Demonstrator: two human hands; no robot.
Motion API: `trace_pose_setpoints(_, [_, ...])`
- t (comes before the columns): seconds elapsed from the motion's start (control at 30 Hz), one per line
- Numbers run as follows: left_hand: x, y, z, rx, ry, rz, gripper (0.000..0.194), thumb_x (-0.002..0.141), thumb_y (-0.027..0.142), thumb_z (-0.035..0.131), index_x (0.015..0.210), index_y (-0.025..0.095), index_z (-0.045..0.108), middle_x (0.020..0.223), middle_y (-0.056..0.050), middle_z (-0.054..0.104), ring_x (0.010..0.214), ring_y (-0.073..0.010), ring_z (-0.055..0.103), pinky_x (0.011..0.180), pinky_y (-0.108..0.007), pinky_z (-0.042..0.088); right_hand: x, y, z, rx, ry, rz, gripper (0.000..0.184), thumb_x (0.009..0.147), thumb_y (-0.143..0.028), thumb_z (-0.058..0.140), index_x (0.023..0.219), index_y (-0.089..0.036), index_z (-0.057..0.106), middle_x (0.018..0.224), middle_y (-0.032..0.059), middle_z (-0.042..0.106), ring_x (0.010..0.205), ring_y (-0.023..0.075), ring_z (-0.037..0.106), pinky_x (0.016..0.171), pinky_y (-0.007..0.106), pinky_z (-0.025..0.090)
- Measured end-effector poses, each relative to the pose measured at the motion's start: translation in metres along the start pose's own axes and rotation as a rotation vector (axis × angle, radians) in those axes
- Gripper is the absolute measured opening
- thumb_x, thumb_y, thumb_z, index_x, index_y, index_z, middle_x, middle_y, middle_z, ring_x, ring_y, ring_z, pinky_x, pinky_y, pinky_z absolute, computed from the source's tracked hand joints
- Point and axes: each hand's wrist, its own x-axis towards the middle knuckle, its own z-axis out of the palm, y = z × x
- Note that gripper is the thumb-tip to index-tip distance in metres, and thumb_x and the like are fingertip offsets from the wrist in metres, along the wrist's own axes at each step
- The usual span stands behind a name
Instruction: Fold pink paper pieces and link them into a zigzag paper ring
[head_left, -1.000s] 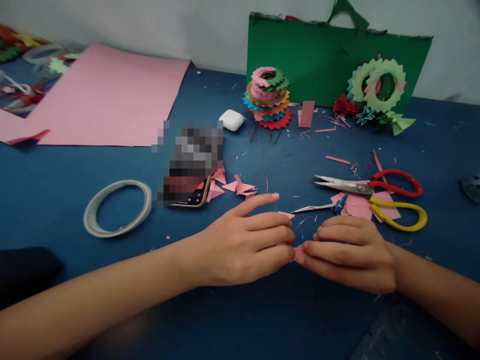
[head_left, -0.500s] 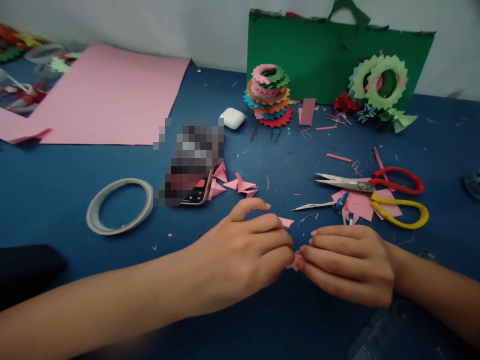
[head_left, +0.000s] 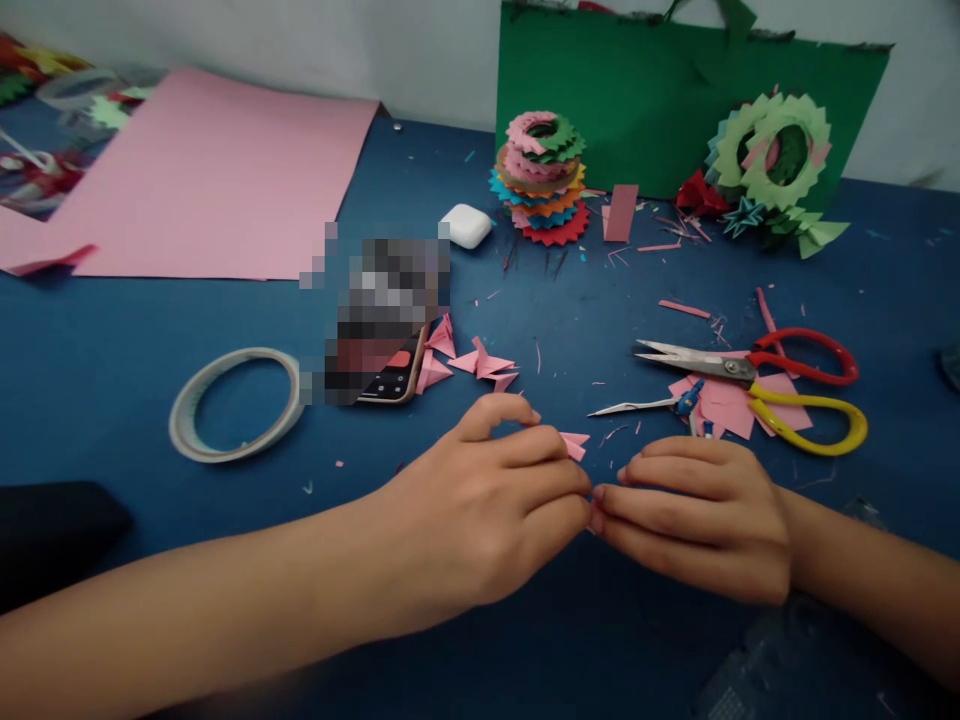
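Observation:
My left hand and my right hand meet at the fingertips above the blue table. Both are closed in a pinch, around a small piece of folded pink paper that the fingers now hide almost wholly. Just behind the left fingers lies another folded pink paper piece. Beyond my right hand rest scissors with one red and one yellow handle, blades pointing left. A compass lies beside them, partly over pink paper cutouts. More folded pink pieces sit past my left hand.
To the left are a tape roll, a partly blurred phone and a large pink sheet. At the back stand a white case, stacked zigzag paper rings, a green board and a light green paper ring. Paper scraps are scattered about.
The pink paper between my fingertips showed earlier and is now nearly covered by them. My right fingertips have shifted slightly left, closer to the left ones. The view has tilted down a little.

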Motion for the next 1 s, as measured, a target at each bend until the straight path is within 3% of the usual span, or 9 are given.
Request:
trace_pose_setpoints(0.53, [0.0025, -0.0020, -0.0019, -0.106, 0.009, -0.075, 0.009, 0.088, 0.017, 0.054, 0.084, 0.019, 0.061, 0.084, 0.002, 0.072, 0.074, -0.0133, 0.059, 0.086, -0.033, 0.031, -0.0064, -0.0050, -0.0005, -0.136, 0.031, 0.030, 0.014, 0.086, -0.013, 0.057, 0.094, -0.015, 0.069, 0.097, 0.0016, 0.071, 0.077, 0.0125, 0.060, 0.068, 0.029, 0.049])
trace_pose_setpoints(0.8, [0.0045, -0.0006, -0.0073, -0.279, -0.070, -0.118, 0.009, 0.087, 0.018, 0.056, 0.080, 0.020, 0.061, 0.083, 0.003, 0.072, 0.073, -0.0119, 0.058, 0.085, -0.032, 0.029, 0.0001, 0.0006, -0.0020, -0.046, 0.070, -0.016, 0.007, 0.082, -0.021, 0.064, 0.086, -0.020, 0.069, 0.084, -0.0051, 0.071, 0.072, 0.0092, 0.059, 0.068, 0.026, 0.048])
trace_pose_setpoints(1.0, [0.0052, -0.0026, -0.0053, -0.340, -0.035, -0.125, 0.007, 0.084, 0.018, 0.061, 0.077, 0.020, 0.063, 0.079, 0.005, 0.071, 0.070, -0.0103, 0.056, 0.086, -0.031, 0.030, -0.0012, -0.0011, -0.0007, -0.066, 0.082, -0.012, 0.012, 0.087, -0.019, 0.057, 0.088, -0.022, 0.069, 0.089, -0.0077, 0.072, 0.073, 0.0080, 0.059, 0.068, 0.028, 0.047])
